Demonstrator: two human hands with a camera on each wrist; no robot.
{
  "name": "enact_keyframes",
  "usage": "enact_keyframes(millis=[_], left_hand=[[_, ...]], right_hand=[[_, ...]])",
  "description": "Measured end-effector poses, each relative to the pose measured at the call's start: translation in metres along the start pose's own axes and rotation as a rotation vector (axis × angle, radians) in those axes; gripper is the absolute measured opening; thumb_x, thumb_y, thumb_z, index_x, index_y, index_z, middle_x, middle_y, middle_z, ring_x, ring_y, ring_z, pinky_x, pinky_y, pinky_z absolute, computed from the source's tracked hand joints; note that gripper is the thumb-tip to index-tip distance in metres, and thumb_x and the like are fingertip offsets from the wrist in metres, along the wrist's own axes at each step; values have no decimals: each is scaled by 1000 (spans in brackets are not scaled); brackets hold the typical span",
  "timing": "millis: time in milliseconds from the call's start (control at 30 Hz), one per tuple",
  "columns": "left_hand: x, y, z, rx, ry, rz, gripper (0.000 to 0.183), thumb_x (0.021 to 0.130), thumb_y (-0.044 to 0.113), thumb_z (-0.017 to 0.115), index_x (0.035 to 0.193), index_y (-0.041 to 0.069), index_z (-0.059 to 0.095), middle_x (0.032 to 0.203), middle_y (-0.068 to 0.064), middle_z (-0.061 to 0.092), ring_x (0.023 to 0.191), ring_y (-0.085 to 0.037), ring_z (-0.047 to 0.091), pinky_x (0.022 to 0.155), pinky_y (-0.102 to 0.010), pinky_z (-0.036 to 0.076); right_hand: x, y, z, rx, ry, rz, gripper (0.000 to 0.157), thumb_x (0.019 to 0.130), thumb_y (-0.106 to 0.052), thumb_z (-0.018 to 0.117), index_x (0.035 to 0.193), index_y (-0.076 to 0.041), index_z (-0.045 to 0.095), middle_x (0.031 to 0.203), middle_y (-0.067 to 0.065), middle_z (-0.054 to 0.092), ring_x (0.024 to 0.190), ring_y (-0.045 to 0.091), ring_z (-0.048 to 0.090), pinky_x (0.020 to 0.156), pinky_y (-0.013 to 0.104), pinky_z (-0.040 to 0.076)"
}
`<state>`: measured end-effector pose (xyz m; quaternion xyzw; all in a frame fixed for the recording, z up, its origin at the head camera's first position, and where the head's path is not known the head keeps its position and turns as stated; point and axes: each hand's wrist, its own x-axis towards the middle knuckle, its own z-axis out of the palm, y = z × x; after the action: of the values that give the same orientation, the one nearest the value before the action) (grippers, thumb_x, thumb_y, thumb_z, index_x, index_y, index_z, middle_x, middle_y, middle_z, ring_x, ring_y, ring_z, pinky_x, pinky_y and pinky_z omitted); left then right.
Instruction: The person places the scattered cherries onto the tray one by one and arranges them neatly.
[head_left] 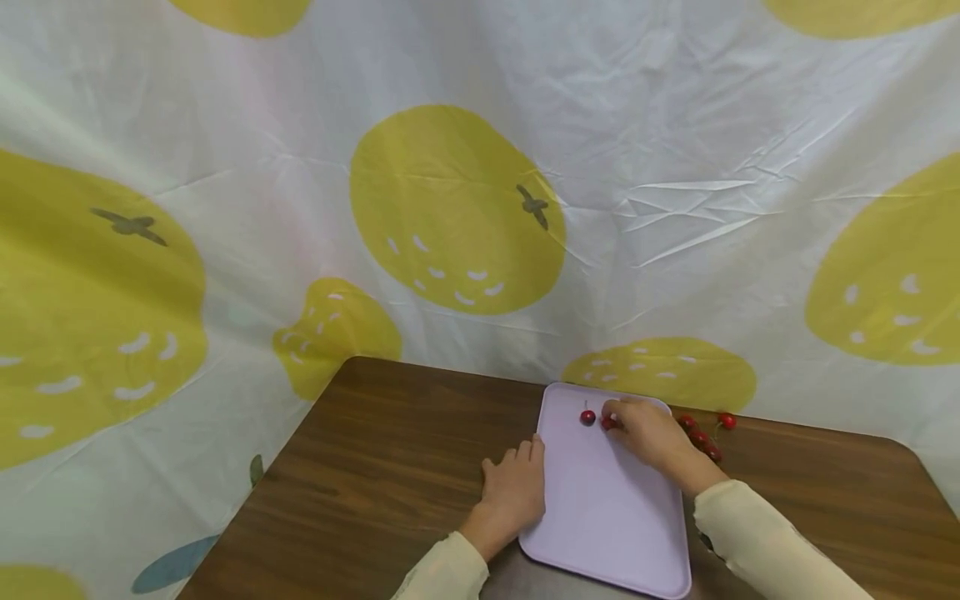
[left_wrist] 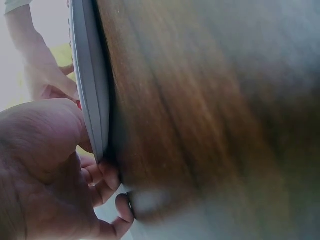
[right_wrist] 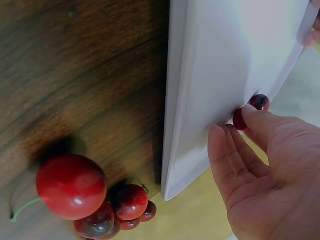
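A lilac rectangular tray (head_left: 600,508) lies on the wooden table. My left hand (head_left: 516,483) holds its left edge, with fingertips curled at the rim in the left wrist view. Over the far part of the tray, my right hand (head_left: 647,429) pinches a red cherry (right_wrist: 239,120) between thumb and fingertips, low over the surface. Just left of it on the tray sits another dark red cherry (head_left: 587,417) with a thin stem. Large in the right wrist view is a bright red cherry (right_wrist: 71,186) with a green stem, on the table beside the tray.
Several more cherries (head_left: 699,437) lie bunched on the table (head_left: 420,442) to the right of the tray, near the back edge. A pale cloth (head_left: 637,208) printed with yellow fruit hangs behind and to the left of the table.
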<state>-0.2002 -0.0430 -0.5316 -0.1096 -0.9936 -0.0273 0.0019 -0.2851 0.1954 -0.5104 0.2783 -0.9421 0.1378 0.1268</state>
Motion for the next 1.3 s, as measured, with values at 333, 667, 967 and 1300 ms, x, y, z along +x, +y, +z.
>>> enact_keyframes(millis=[333,667,967,1300], left_hand=[[-2,1,-7,-6,-12,4,67,99,23,68,159,9,42,149,-5,60,131,-25,62,97,-65,51],[0,0,-4,4,-10,7,67,99,23,68,159,9,42,149,-5,60,131,-24,63,97,-65,52],[-2,1,-4,-4,-17,6,68,99,22,69,159,9,42,149,-5,60,130,-24,63,96,-65,52],[-1,0,-2,-20,-9,8,68,99,22,69,159,8,41,146,-6,61,128,-25,64,93,-65,52]], right_hand=[[3,0,2,-32,21,4,18,84,-7,86,94,-14,73,87,3,76,83,26,74,73,44,58],[0,-3,-1,-43,27,15,27,84,-6,86,107,-10,73,92,6,76,86,29,74,76,47,59],[-9,-4,-7,25,-36,55,45,87,-9,84,129,-3,67,103,16,76,88,29,74,79,49,60],[-32,13,-25,77,-89,145,54,94,-29,80,142,-10,62,113,8,75,102,26,73,81,48,59]])
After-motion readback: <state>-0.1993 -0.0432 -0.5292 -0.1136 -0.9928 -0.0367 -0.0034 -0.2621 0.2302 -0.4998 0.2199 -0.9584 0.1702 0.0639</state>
